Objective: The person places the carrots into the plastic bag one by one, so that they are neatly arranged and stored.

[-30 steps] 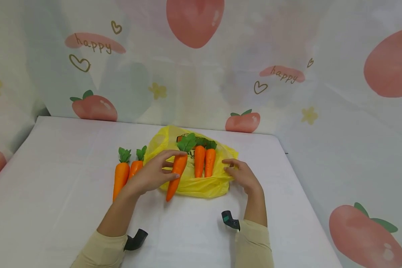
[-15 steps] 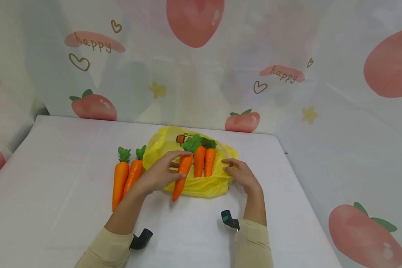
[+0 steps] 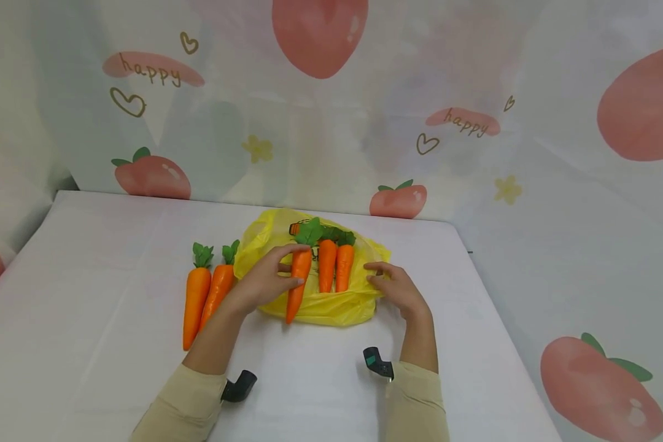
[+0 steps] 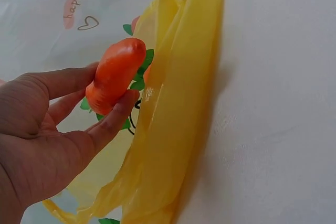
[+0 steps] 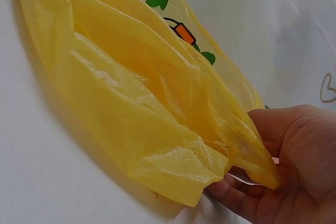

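Observation:
My left hand (image 3: pixel 267 276) pinches an orange carrot (image 3: pixel 299 276) between thumb and fingers, its leafy green top pointing away over the yellow plastic bag (image 3: pixel 331 310). In the left wrist view the tip of this carrot (image 4: pixel 118 72) faces the camera, beside the bag's near edge (image 4: pixel 178 98). Two more carrots (image 3: pixel 327 264) lie side by side inside the bag, their lower ends hidden behind its front fold. At the bag's right side, my right hand (image 3: pixel 400 287) holds the edge; the right wrist view shows the plastic (image 5: pixel 252 150) between thumb and fingers.
Left of the bag, two other carrots (image 3: pixel 197 301) lie on the white-covered table (image 3: pixel 116 294), one partly behind my left forearm. A printed backdrop (image 3: pixel 320 141) stands along the table's far edge.
My left hand has shifted slightly right and away from me, and its carrot stands a little steeper over the bag. The right hand and the bag's two carrots have hardly moved.

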Demonstrator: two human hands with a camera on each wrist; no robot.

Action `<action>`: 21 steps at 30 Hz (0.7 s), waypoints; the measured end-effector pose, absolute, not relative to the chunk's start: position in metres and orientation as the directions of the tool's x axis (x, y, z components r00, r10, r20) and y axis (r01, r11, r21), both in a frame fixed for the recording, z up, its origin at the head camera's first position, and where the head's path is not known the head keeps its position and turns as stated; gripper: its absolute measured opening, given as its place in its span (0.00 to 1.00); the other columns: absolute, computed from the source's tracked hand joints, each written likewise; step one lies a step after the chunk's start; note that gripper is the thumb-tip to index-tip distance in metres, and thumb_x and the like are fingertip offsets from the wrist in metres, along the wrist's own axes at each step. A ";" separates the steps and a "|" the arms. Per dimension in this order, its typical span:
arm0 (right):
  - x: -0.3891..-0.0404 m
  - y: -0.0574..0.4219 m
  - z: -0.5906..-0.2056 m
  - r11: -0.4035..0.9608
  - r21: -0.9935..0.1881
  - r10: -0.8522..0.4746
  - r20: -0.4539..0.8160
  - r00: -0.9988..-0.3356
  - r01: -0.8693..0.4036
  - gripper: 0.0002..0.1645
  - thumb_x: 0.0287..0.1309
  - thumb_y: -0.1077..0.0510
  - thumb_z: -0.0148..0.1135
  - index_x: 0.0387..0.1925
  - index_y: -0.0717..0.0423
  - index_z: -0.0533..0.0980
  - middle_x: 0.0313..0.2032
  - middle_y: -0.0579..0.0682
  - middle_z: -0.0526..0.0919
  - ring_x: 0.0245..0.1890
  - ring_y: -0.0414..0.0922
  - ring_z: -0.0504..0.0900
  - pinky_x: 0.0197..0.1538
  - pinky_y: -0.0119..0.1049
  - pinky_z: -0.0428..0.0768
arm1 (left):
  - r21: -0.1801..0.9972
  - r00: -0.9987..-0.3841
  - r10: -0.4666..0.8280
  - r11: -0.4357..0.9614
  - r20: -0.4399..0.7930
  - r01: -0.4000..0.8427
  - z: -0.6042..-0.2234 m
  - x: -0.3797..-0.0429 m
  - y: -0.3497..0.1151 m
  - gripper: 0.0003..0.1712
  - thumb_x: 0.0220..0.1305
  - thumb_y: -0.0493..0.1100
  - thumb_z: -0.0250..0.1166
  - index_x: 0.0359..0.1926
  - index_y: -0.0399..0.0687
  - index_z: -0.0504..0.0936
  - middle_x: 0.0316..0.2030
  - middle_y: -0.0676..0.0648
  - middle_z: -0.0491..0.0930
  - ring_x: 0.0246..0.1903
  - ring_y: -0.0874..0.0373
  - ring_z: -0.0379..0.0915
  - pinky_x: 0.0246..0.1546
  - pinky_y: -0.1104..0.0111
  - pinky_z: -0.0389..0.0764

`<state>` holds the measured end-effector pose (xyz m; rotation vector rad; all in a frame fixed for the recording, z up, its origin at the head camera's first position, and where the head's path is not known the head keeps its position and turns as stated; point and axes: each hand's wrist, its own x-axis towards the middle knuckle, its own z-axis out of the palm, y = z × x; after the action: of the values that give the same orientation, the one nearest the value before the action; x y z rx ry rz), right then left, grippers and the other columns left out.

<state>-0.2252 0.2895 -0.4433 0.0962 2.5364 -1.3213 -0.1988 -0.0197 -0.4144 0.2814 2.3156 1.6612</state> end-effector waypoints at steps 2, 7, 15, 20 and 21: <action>-0.225 0.290 -0.443 0.580 -0.794 -0.072 -0.275 -0.959 0.184 0.23 0.74 0.54 0.56 0.66 0.52 0.77 0.58 0.57 0.73 0.57 0.55 0.70 0.59 0.49 0.73 | 0.946 -0.941 0.316 0.324 -0.118 -0.010 -0.415 -0.202 -0.017 0.36 0.68 0.31 0.68 0.73 0.61 0.73 0.72 0.46 0.65 0.64 0.41 0.70 0.52 0.54 0.82; -0.225 0.291 -0.445 0.575 -0.798 -0.075 -0.274 -0.959 0.183 0.23 0.74 0.54 0.56 0.66 0.53 0.77 0.57 0.58 0.72 0.57 0.55 0.70 0.58 0.49 0.72 | 0.941 -0.940 0.318 0.340 -0.124 -0.009 -0.416 -0.210 -0.012 0.36 0.69 0.32 0.67 0.74 0.60 0.72 0.72 0.46 0.65 0.63 0.42 0.71 0.52 0.55 0.82; -0.224 0.290 -0.443 0.579 -0.795 -0.070 -0.272 -0.960 0.183 0.24 0.73 0.55 0.55 0.66 0.54 0.77 0.59 0.58 0.74 0.58 0.56 0.70 0.61 0.52 0.72 | 0.948 -0.939 0.319 0.317 -0.129 -0.022 -0.419 -0.219 -0.009 0.36 0.70 0.31 0.66 0.75 0.57 0.70 0.72 0.44 0.65 0.60 0.42 0.71 0.47 0.59 0.81; -0.224 0.291 -0.444 0.580 -0.794 -0.066 -0.269 -0.961 0.183 0.24 0.73 0.54 0.55 0.66 0.53 0.77 0.61 0.58 0.74 0.59 0.56 0.70 0.63 0.54 0.71 | 0.942 -0.939 0.308 0.332 -0.152 -0.044 -0.421 -0.224 -0.006 0.36 0.71 0.32 0.66 0.76 0.56 0.69 0.72 0.43 0.65 0.59 0.43 0.70 0.48 0.59 0.81; -0.224 0.291 -0.444 0.580 -0.794 -0.067 -0.269 -0.961 0.182 0.24 0.73 0.54 0.55 0.66 0.53 0.77 0.61 0.58 0.74 0.60 0.56 0.70 0.64 0.54 0.71 | 0.942 -0.939 0.307 0.333 -0.157 -0.049 -0.421 -0.225 -0.006 0.36 0.71 0.32 0.66 0.76 0.56 0.69 0.71 0.43 0.65 0.59 0.43 0.70 0.48 0.59 0.81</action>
<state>-0.2245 0.2907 -0.4437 0.0945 2.5436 -1.3236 -0.2252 -0.0061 -0.4212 0.2307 2.2953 1.6377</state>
